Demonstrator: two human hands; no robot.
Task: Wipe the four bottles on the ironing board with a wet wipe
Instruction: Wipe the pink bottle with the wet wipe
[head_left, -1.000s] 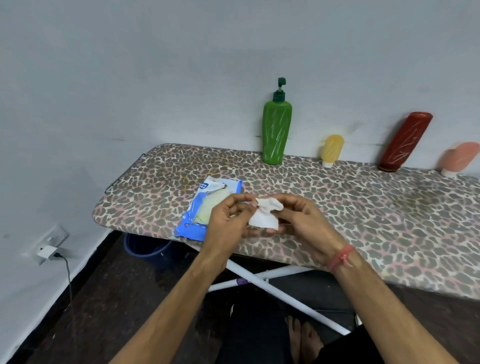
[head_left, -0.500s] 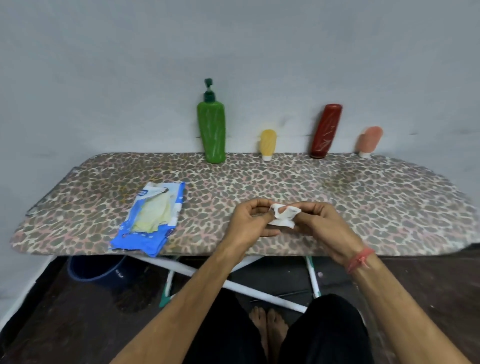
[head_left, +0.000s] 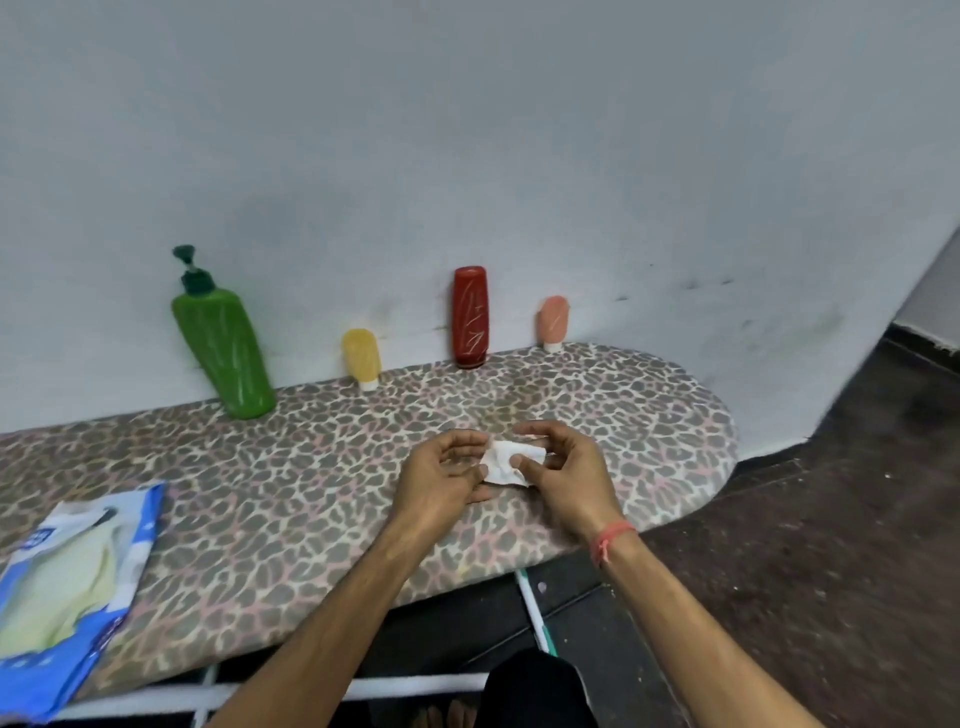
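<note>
Still preparing — left hand (head_left: 441, 480) and right hand (head_left: 563, 470) pinching the wet wipe (head_left: 506, 462) above the ironing board's (head_left: 311, 499) front edge. Next — probably reaching to a back-edge bottle.

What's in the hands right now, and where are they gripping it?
A crumpled wet wipe, pinched between both hands: the left hand at its left edge, the right hand with its thumb on the right part.
</note>
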